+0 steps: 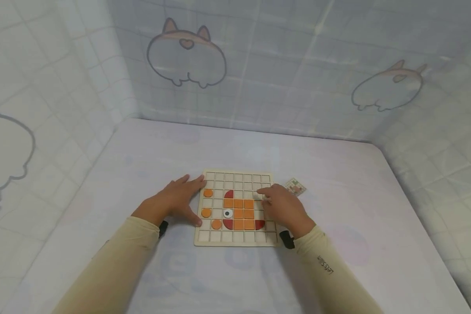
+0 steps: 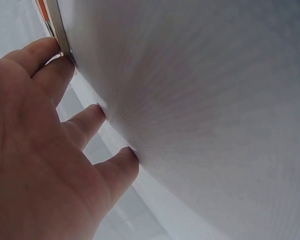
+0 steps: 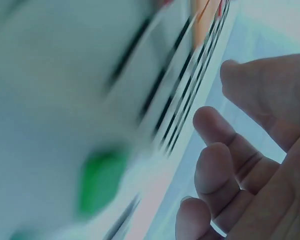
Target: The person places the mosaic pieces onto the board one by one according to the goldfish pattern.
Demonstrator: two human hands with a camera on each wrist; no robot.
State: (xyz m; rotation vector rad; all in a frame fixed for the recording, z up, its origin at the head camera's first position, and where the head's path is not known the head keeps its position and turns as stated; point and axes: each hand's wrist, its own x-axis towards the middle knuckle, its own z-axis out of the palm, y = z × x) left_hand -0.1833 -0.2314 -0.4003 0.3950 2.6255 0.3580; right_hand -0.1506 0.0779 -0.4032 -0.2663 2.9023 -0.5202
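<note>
A wooden grid board (image 1: 221, 237) lies flat on the table. Orange square tiles (image 1: 238, 214), a white eye disc (image 1: 227, 213) and red rounded pieces (image 1: 228, 224) sit together in its middle cells. Orange round discs (image 1: 206, 213) occupy cells near the left side. Spread at the board's left edge, my left hand (image 1: 178, 196) touches it with thumb and forefinger; in the left wrist view its other fingertips rest on the table. My right hand (image 1: 284, 207) hovers over the board's right side, fingers apart and loosely bent, nothing between them in the right wrist view.
A small gridded pattern card (image 1: 295, 186) lies just beyond the right hand, past the board's right edge. Pale fabric walls (image 1: 259, 65) with cartoon drawings enclose the white table (image 1: 172, 152) at the back and both sides.
</note>
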